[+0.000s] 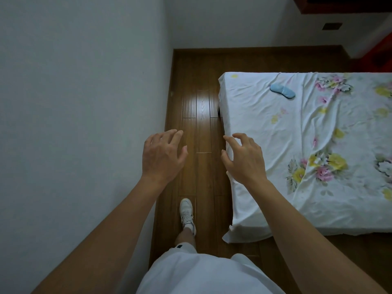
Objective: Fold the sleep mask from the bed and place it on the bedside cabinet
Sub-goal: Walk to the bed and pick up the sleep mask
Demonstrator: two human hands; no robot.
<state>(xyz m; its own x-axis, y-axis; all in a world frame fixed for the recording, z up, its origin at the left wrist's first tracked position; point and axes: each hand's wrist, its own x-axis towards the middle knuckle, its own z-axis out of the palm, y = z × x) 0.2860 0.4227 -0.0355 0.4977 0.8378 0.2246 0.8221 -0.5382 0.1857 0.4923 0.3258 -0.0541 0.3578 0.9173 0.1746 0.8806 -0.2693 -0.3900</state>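
A light blue sleep mask (282, 90) lies flat and unfolded on the bed (265, 128), near its far left corner, on a white sheet with pink and yellow flowers. My left hand (162, 154) hovers over the wooden floor with fingers spread and holds nothing. My right hand (244, 158) is also empty with fingers spread, over the bed's near left edge, well short of the mask. No bedside cabinet can be made out with certainty.
A narrow strip of wooden floor (199, 124) runs between the white wall (84, 102) on the left and the bed. My foot in a white sneaker (187, 213) stands on it. Dark red furniture (377, 49) shows at the top right.
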